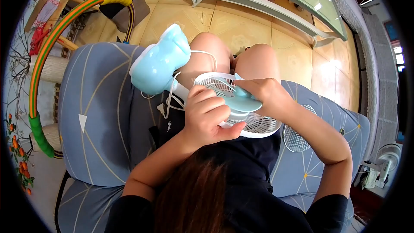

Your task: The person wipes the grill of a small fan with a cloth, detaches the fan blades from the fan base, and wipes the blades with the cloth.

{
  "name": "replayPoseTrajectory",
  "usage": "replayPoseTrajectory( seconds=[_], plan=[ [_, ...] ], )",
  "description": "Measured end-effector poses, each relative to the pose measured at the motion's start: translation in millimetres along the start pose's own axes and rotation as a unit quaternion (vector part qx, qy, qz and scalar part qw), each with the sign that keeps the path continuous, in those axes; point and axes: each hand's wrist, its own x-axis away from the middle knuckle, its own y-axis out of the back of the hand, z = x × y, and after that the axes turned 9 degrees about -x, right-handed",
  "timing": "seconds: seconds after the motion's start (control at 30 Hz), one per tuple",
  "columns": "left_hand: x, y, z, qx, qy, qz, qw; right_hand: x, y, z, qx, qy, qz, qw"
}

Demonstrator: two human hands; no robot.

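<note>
Past loose hair (pixel 192 196), the fan guard (pixel 269 124) was clasped above the lap (pixel 256 62) in the curled left hand (pixel 206 115), seemingly for steadiness, its blades (pixel 242 102) gripped by the closed right hand (pixel 265 96), the base (pixel 156 67) being rested alongside within reach.

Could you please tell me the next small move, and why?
Perhaps gently turn the blue part with the right hand, since that hand is already on it while the left hand holds the white grille.
</note>
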Motion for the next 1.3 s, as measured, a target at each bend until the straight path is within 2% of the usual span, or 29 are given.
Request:
replayPoseTrajectory(
  seconds=[0.13,0.23,0.33,0.53,0.63,0.7,0.73,0.87,0.97,1.03,1.2,1.23,1.3],
  plan=[
    [-3,0,2,0.006,-0.006,-0.002,1.000,0,3,-3,-0.039,-0.015,0.017,0.999],
    [0,1,3,0.012,-0.009,0.001,1.000,2,3,-2,-0.031,0.050,-0.011,0.998],
    [9,3,5,0.021,-0.013,0.015,1.000,6,0,-4,0.122,0.120,-0.035,0.985],
    [6,-2,6,0.037,-0.010,0.010,0.999,10,10,0,0.050,0.054,-0.007,0.997],
    [5,0,9,0.048,-0.009,0.004,0.999,11,14,5,0.047,0.081,-0.022,0.995],
    [6,5,14,0.056,-0.009,0.010,0.998,15,15,5,0.104,0.110,-0.033,0.988],
    [8,5,18,0.074,-0.001,0.005,0.997,16,16,4,0.133,0.125,-0.039,0.982],
    [5,1,30,0.170,0.036,-0.058,0.983,12,20,14,0.054,0.107,-0.052,0.991],
    [-5,7,34,0.246,0.136,-0.062,0.958,8,22,20,0.019,0.089,-0.062,0.994],
    [-7,17,43,0.265,0.139,-0.020,0.954,5,22,20,0.015,0.074,-0.076,0.994],
    [3,39,35,0.042,0.185,-0.068,0.979,-6,30,28,-0.010,0.031,-0.085,0.996],
    [11,49,30,0.000,0.184,-0.035,0.982,-8,30,29,-0.009,0.023,-0.091,0.996],
    [14,70,10,-0.046,0.181,0.118,0.975,-12,30,31,-0.006,0.025,-0.107,0.994]
  ],
)
